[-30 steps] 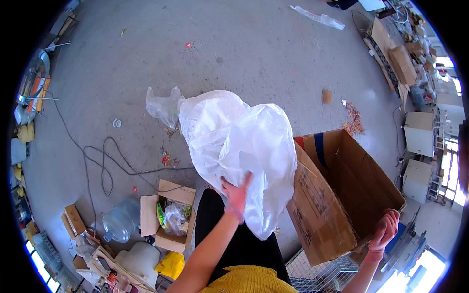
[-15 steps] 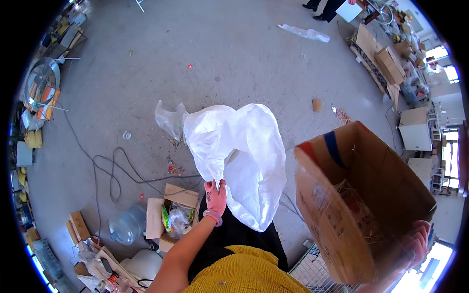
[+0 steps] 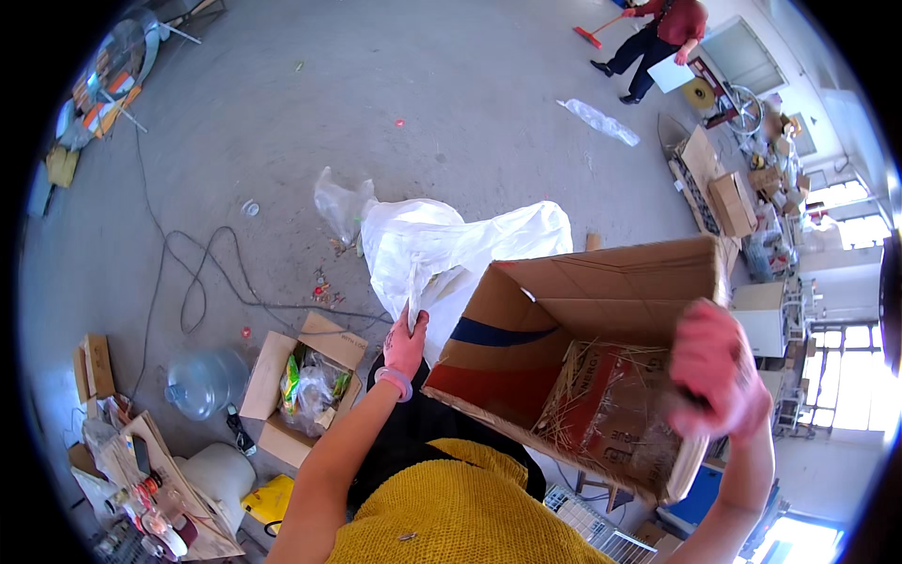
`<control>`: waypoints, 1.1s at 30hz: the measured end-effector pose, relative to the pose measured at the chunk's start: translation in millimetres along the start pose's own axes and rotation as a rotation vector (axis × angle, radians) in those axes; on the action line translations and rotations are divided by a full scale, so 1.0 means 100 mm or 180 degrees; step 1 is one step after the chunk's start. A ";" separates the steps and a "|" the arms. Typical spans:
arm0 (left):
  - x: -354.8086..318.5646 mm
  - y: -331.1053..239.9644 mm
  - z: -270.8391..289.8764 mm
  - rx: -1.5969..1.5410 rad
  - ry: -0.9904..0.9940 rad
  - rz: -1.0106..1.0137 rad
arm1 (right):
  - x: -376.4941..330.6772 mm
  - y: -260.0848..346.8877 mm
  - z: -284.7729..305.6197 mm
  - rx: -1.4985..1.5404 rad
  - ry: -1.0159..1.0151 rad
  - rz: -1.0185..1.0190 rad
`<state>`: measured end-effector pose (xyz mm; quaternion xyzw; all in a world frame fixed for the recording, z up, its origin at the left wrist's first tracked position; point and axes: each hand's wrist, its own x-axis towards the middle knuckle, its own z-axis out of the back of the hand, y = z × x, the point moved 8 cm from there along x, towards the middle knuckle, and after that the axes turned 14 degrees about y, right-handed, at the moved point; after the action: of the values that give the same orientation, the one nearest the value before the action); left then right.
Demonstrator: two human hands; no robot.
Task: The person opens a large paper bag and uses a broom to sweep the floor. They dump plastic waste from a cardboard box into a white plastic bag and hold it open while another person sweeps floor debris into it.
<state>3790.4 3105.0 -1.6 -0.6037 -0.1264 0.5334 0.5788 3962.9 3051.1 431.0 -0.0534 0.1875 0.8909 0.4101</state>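
Observation:
My left hand (image 3: 406,346), in a pink glove, is closed on the gathered rim of a large white plastic sack (image 3: 404,235). The sack spreads forward over the floor. Held up in the air at the right is a big open cardboard box (image 3: 615,273), tilted with its mouth toward me and overlapping the sack's right part. Gripping the box's right wall is my pink-gloved right hand (image 3: 716,371), smeared by motion. Thin straw-like bits (image 3: 567,393) and some clear tape show on the inside of the box.
A smaller open carton (image 3: 268,376) with plastic wrappings stands at the left, beside a clear water jug (image 3: 205,383). A dark cable (image 3: 202,268) loops over the floor. Someone with a red broom (image 3: 588,38) stands at the far right. Cartons (image 3: 733,202) line the right wall.
The cardboard box has swung left and turned, so its inside faces me and it now covers part of the sack. My left hand keeps its hold; the sack's mouth has sagged.

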 end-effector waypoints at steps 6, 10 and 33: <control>-0.13 0.06 0.13 0.0312 0.0067 0.0023 | 0.63 -0.41 -0.26 -0.0271 0.0686 -0.0525; -0.21 0.24 0.13 0.0215 0.0148 -0.0013 | 1.00 -0.78 -0.43 -0.0072 0.1290 -0.1321; 0.63 -0.50 0.21 0.0677 0.0153 0.0131 | 2.03 -0.66 -1.42 -0.0365 0.3238 -0.1343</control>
<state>3821.8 3180.4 13.9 -0.5540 -0.0426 0.5410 0.6313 3871.1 3180.8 229.7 -0.5357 0.2983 0.6601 0.4340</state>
